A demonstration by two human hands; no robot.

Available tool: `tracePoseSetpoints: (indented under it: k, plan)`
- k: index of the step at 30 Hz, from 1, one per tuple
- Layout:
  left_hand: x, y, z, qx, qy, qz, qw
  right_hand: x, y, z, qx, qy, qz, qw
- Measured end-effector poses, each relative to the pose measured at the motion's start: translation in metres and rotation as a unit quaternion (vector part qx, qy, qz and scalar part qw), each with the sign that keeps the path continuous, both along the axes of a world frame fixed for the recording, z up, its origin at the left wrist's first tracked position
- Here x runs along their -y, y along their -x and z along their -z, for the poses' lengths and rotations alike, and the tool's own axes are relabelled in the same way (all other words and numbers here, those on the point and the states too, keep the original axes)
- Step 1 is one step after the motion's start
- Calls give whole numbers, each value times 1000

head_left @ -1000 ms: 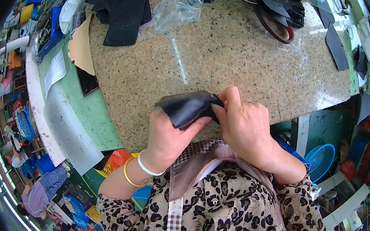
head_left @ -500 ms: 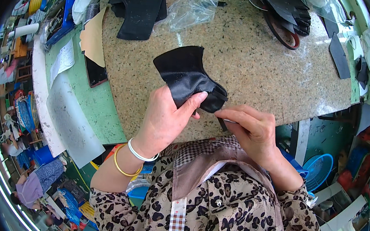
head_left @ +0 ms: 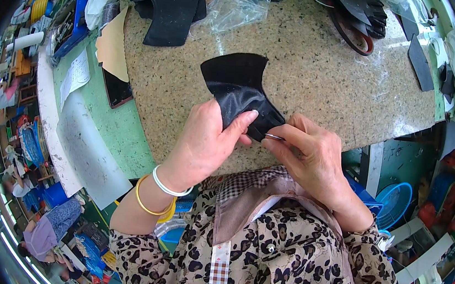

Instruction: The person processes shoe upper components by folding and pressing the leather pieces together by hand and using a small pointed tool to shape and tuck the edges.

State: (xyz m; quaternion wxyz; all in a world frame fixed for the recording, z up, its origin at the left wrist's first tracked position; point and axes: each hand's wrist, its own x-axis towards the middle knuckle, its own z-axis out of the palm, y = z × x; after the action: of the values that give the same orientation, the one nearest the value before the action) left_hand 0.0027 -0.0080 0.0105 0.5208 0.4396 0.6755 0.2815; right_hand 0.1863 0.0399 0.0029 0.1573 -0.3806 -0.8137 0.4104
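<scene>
A curved piece of black leather-like material [head_left: 238, 82], with a shiny face and one wide flared end, is tilted up over the near part of the speckled table. My left hand [head_left: 202, 145] grips it from below, thumb pressed on the upper face and fingers mostly hidden behind. At the piece's narrow right end, my right hand [head_left: 312, 153] pinches a thin silvery metal tool [head_left: 274, 136]. The tool's tip touches or lies very close to the lower edge; most of it is hidden in my fingers, so I cannot tell its kind.
Stacked black cut pieces [head_left: 172, 8] and a crumpled clear plastic bag [head_left: 239, 4] lie at the far side of the speckled stone table [head_left: 354, 94]. More black pieces [head_left: 357, 11] are at far right. Tan card [head_left: 112, 47] lies left; a blue basket [head_left: 394, 204] stands below right.
The black piece has tipped a little to the right. My right hand has closed in on its narrow end, and the dark strip that hung below my right fingers no longer shows.
</scene>
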Motion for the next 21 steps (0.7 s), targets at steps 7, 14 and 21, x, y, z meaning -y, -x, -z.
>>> tracePoseSetpoints:
  k: [7,14,21]
  plan:
    - [-1,9,0,62,21,31,997,-5,1,-2,21,8,-27,999]
    - [3,11,5,31,-36,41,998,-5,3,-5,44,2,-23,999]
    - [4,5,6,-114,-43,55,991,4,-1,-14,-6,61,15,998]
